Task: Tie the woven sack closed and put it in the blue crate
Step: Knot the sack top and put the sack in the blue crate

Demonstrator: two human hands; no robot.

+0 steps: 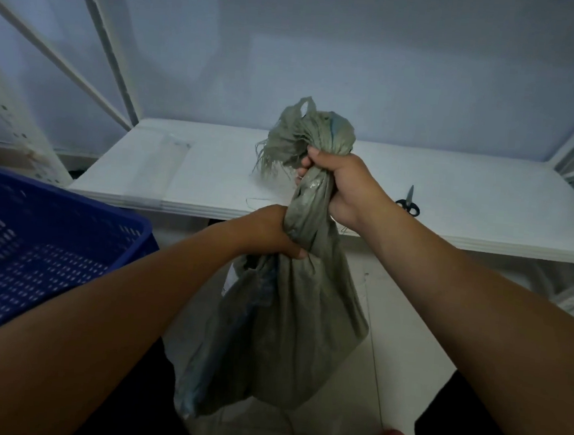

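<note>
A grey-green woven sack (284, 327) hangs in the air in front of me, full at the bottom, its neck twisted into a rope. My right hand (336, 187) grips the neck high up, just under the frayed, bunched mouth. Lower down, my left hand (270, 233) clamps the neck where it meets the sack's bulging body. The blue crate (35, 256), perforated, stands at the left, below and beside my left forearm, with nothing visible inside it.
A white table (451, 209) runs across behind the sack. Black-handled scissors (408, 203) lie on its right part and a thin string (256, 203) near its front edge. White shelf frames stand at both sides. Tiled floor lies below.
</note>
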